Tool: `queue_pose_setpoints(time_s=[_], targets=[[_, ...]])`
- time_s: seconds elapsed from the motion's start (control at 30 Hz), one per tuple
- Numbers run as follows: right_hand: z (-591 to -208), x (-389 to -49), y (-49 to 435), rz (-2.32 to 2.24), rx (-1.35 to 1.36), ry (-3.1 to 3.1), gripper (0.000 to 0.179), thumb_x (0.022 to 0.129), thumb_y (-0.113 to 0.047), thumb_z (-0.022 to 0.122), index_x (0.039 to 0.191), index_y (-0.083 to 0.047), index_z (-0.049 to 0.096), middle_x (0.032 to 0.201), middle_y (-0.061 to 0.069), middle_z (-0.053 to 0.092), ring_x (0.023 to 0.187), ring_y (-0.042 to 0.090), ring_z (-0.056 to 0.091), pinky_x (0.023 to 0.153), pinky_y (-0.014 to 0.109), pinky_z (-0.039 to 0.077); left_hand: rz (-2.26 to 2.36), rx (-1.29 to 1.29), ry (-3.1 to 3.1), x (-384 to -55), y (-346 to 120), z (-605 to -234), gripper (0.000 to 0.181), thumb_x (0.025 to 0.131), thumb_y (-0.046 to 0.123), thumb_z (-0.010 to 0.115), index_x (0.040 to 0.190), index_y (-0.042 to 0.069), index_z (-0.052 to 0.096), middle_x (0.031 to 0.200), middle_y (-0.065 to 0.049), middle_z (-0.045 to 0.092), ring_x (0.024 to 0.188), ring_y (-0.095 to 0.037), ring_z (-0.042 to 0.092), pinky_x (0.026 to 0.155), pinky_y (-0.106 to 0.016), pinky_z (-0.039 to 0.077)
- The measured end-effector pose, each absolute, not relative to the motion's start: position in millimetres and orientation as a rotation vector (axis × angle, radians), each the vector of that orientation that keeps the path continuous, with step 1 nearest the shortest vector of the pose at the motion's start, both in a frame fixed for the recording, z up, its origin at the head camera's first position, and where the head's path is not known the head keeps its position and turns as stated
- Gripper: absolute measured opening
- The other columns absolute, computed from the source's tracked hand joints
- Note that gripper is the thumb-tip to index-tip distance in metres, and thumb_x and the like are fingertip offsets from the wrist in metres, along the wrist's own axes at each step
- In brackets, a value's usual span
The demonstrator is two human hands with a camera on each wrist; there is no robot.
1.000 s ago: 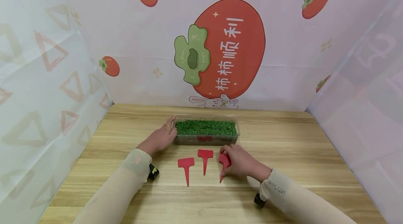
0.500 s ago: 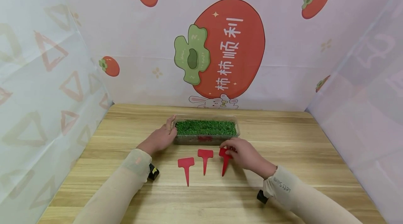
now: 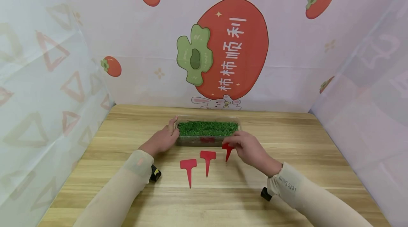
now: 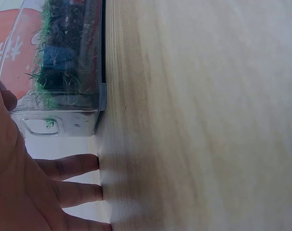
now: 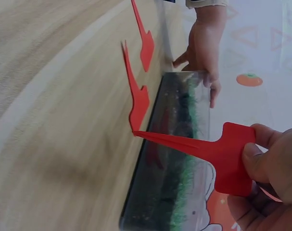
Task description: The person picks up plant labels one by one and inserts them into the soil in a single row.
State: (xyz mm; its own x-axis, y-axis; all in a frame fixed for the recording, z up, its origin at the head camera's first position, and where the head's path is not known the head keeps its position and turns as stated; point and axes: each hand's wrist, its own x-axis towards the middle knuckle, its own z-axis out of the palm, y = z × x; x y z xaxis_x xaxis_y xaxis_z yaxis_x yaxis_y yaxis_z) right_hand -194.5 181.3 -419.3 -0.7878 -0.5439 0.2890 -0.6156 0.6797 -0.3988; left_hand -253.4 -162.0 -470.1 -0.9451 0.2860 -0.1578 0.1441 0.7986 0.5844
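Red T-shaped plant label (image 5: 232,159) is pinched by my right hand (image 3: 250,149) at its wide head, between thumb and fingers. Its pointed stem hangs down, lifted off the table in front of a clear plastic box (image 3: 191,142). That box holds green artificial grass (image 3: 207,128) over dark filling. At the box's left end my left hand (image 3: 162,140) rests against it near the rim, with several straight fingers (image 4: 71,166) reaching down to the table. Two more red plant labels, a left one (image 3: 189,169) and a middle one (image 3: 208,159), lie flat before the box.
A wooden table (image 3: 207,205) carries everything. A printed backdrop (image 3: 287,89) with persimmon pictures stands behind it, and cloth walls (image 3: 57,89) rise at both sides. Small dark devices sit at both wrists.
My right hand has picked up the rightmost label from the table and raised it towards the box. The left hand, the box and the other two labels stay put.
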Motion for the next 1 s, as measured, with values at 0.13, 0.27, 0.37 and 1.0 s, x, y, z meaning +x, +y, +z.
queue_pose_setpoints(time_s=[0.13,0.27,0.37,1.0], targets=[[-411,-198,180,0.7,0.969,-2.684,0.047,0.082,0.017,0.062,0.104,-0.022,0.079,0.093,-0.006,0.065,0.087,0.013,0.064,0.071,0.028,0.056,0.864,0.32,2.749,-253,-162,-471,0.063,0.107,0.045,0.02,0.162,0.027,-0.005,0.161,-0.023,0.028,0.134,-0.05,0.046,0.109,-0.061,0.037],[-402,-202,179,0.686,0.949,-2.656,0.049,0.081,0.017,0.061,0.104,-0.023,0.079,0.093,-0.006,0.064,0.086,0.012,0.061,0.068,0.028,0.054,0.871,0.324,2.749,-253,-162,-470,0.064,0.107,0.044,0.02,0.162,0.025,-0.005,0.161,-0.024,0.028,0.134,-0.051,0.045,0.109,-0.061,0.036],[-397,-205,179,0.691,0.934,-2.651,0.049,0.082,0.017,0.061,0.105,-0.022,0.079,0.093,-0.007,0.063,0.085,0.011,0.06,0.067,0.027,0.054,0.868,0.326,2.75,-253,-162,-469,0.064,0.107,0.044,0.02,0.162,0.025,-0.005,0.161,-0.024,0.028,0.133,-0.051,0.045,0.109,-0.062,0.037],[-382,-231,177,0.671,0.824,-2.469,0.037,0.09,0.011,0.057,0.107,-0.013,0.08,0.096,0.005,0.066,0.088,0.021,0.058,0.072,0.037,0.054,0.86,0.316,2.755,-253,-161,-470,0.063,0.107,0.045,0.02,0.162,0.027,-0.004,0.16,-0.025,0.029,0.132,-0.052,0.047,0.108,-0.062,0.037]])
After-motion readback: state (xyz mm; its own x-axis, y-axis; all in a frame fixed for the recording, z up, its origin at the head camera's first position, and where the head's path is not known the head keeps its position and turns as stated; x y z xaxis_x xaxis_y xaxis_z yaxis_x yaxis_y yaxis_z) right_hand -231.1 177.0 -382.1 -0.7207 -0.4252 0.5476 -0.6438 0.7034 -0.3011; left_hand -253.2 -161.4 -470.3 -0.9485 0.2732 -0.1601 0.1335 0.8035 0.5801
